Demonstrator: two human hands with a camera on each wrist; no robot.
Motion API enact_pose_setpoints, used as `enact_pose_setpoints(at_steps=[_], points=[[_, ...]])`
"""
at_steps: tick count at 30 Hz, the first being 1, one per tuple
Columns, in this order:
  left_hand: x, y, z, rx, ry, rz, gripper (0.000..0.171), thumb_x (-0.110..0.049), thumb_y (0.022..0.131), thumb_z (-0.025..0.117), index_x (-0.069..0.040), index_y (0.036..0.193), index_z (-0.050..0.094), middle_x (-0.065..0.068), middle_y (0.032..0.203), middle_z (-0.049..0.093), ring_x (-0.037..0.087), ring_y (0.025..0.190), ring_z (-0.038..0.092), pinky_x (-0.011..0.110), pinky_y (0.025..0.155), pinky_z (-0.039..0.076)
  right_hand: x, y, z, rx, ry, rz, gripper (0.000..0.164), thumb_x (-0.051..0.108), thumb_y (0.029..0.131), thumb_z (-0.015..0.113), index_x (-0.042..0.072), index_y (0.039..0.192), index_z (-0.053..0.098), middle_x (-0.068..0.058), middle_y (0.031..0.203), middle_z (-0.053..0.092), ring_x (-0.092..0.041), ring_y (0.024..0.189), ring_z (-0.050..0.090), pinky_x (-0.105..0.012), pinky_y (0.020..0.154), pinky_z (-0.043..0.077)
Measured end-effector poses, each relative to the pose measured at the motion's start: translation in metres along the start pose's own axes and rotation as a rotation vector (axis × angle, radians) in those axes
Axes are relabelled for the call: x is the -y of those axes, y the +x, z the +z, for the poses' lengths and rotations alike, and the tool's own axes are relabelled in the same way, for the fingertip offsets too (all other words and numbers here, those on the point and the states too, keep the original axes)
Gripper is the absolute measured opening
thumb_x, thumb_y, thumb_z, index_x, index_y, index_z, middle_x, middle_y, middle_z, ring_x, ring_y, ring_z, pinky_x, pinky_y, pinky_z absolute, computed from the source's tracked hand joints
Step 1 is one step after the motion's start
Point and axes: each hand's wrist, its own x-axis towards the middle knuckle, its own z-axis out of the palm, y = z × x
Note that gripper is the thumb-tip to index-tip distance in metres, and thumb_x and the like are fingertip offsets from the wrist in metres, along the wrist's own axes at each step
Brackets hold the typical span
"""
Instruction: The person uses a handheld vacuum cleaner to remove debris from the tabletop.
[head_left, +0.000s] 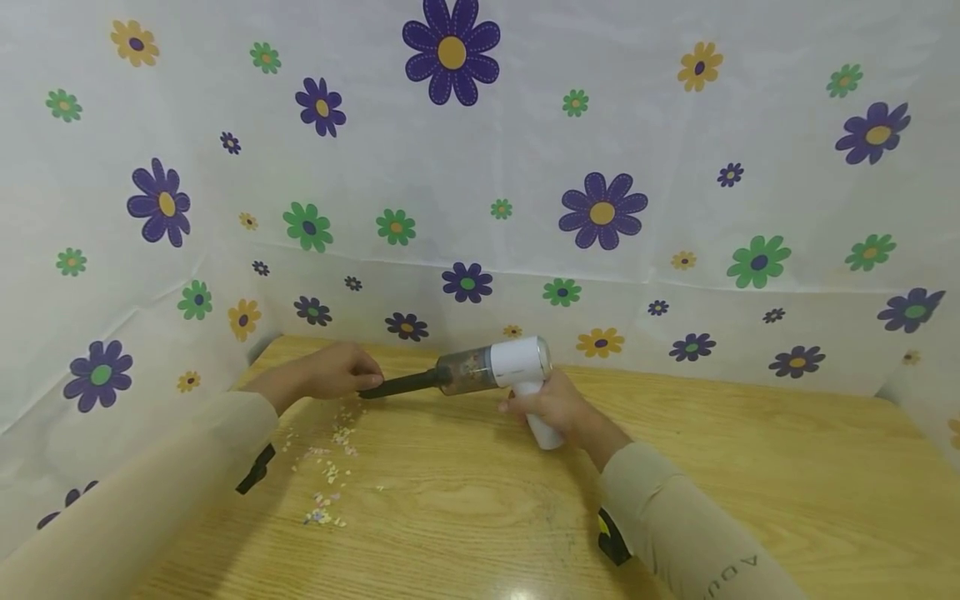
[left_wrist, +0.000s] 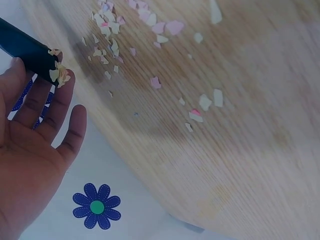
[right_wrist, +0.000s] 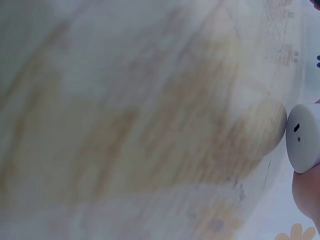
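Note:
My right hand [head_left: 558, 408] grips the handle of a white handheld vacuum cleaner [head_left: 517, 360], which lies roughly level above the wooden table and points left. Its see-through dust cup [head_left: 465, 372] has bits inside. In the right wrist view only the handle's rounded end [right_wrist: 302, 137] and part of the hand show. At the far left, my left hand [head_left: 333, 371] pinches the black crevice nozzle [head_left: 401, 384] near its tip. Pale paper scraps [left_wrist: 60, 74] cling at the nozzle's mouth, against the fingertips, in the left wrist view.
Small pink, white and yellowish paper scraps [head_left: 330, 472] are scattered over the left part of the wooden table [head_left: 465, 500]. A white cloth with printed flowers [head_left: 495, 150] hangs behind the table and along its left and right sides.

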Motion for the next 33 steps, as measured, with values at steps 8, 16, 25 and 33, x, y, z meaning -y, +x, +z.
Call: enact_pose_setpoints(at_steps=[8,16,25,33], points=[[0.0015,-0.0005,0.0023,-0.008,0.002,0.031,0.022,-0.011,0.100,0.057,-0.005,0.090,0.075,0.000,0.076,0.067,0.007,0.066,0.049,0.027,0.067,0.045,-0.0012,-0.0005,0.0000,-0.008,-0.013,0.014,0.047,0.010,0.079,0.081,0.006,0.117,0.053,-0.005,0.083,0.061,-0.019,0.065,0.057,-0.030,0.065,0.048],[0.0040,0.0010,0.0010,0.004,0.002,0.021,0.022,-0.012,0.101,0.057,-0.007,0.089,0.075,-0.001,0.077,0.067,0.008,0.067,0.049,0.028,0.068,0.046,-0.0011,0.0004,-0.0005,-0.009,-0.033,0.006,0.050,0.011,0.079,0.081,0.006,0.120,0.053,-0.005,0.083,0.061,-0.019,0.066,0.057,-0.030,0.067,0.048],[0.0000,-0.0036,-0.0001,-0.011,-0.026,-0.011,0.023,-0.013,0.101,0.057,0.001,0.110,0.073,0.012,0.106,0.074,0.025,0.097,0.069,0.044,0.087,0.056,-0.0008,-0.0020,0.0003,-0.037,-0.085,-0.026,0.045,0.012,0.078,0.082,0.006,0.113,0.056,-0.005,0.076,0.062,-0.018,0.066,0.057,-0.030,0.068,0.047],[0.0052,-0.0009,0.0031,0.009,-0.008,0.003,0.020,-0.015,0.101,0.056,-0.007,0.098,0.074,0.000,0.089,0.072,0.009,0.080,0.059,0.034,0.079,0.052,-0.0034,-0.0006,0.0015,-0.011,-0.070,-0.077,0.041,0.009,0.077,0.081,0.006,0.110,0.056,-0.002,0.070,0.061,-0.018,0.064,0.057,-0.030,0.068,0.047]])
